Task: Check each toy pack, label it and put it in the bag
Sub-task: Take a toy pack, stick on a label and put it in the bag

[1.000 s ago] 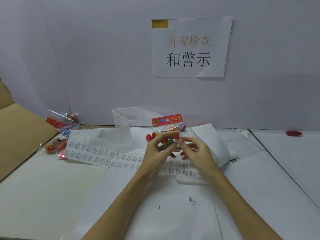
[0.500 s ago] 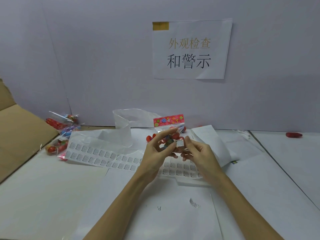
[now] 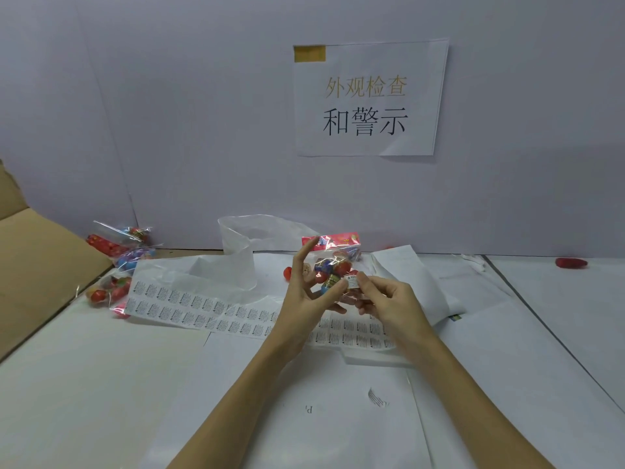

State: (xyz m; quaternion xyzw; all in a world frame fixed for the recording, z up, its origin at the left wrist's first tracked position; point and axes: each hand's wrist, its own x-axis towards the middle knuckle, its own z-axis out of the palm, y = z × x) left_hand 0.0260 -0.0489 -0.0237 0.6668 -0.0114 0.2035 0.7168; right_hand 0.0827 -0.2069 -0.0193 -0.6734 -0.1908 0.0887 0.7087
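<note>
At centre frame your left hand (image 3: 304,299) holds the toy pack (image 3: 333,265) up, thumb pinching it, forefinger straight. Your right hand (image 3: 385,299) pinches a small label (image 3: 352,281) against the pack's lower edge. Label sheet (image 3: 203,306) lies below, bag (image 3: 243,245) behind, more packs (image 3: 118,262) at left.

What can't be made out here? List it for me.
Head view only:
- Print on the small label and on the label sheet: too small.
- Lower part of the toy pack: hidden behind both hands.
- Cardboard box: cut off by the left edge.
- Red thing far right: too small to identify.
</note>
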